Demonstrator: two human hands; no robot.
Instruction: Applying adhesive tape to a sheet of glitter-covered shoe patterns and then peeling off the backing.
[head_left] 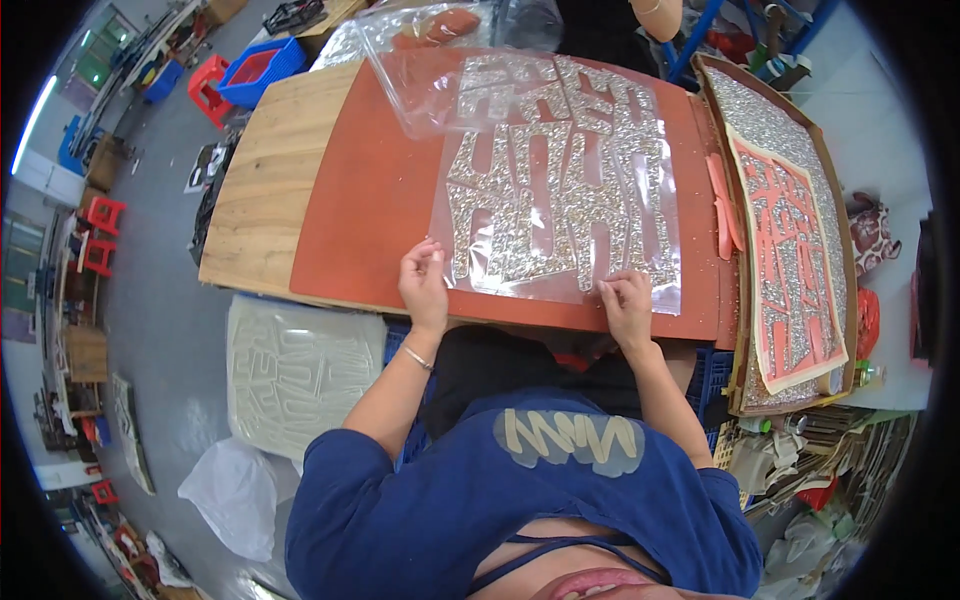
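Observation:
A clear plastic sheet (470, 280) bearing glittering, stone-covered pattern pieces (548, 262) lies over a red-brown mat (360, 200). At its lower left corner, my left hand (425, 287) has thumb and fingers pinched on the film's edge. My right hand (628, 306) pinches the near edge further right, fingertips together beside the glittering pieces. Another clear film (405, 90), loose and wrinkled, overlaps the far left part of the sheet.
The mat rests on a wooden table (270, 180). At right stands a shallow box (735, 95) of glittering stones with a pink stencil (765, 300) in it; pink scissors-like handles (722, 205) lie beside it. Left are stacked pale moulded sheets (300, 375) and a white bag (235, 495). Another person's arm (658, 15) shows beyond.

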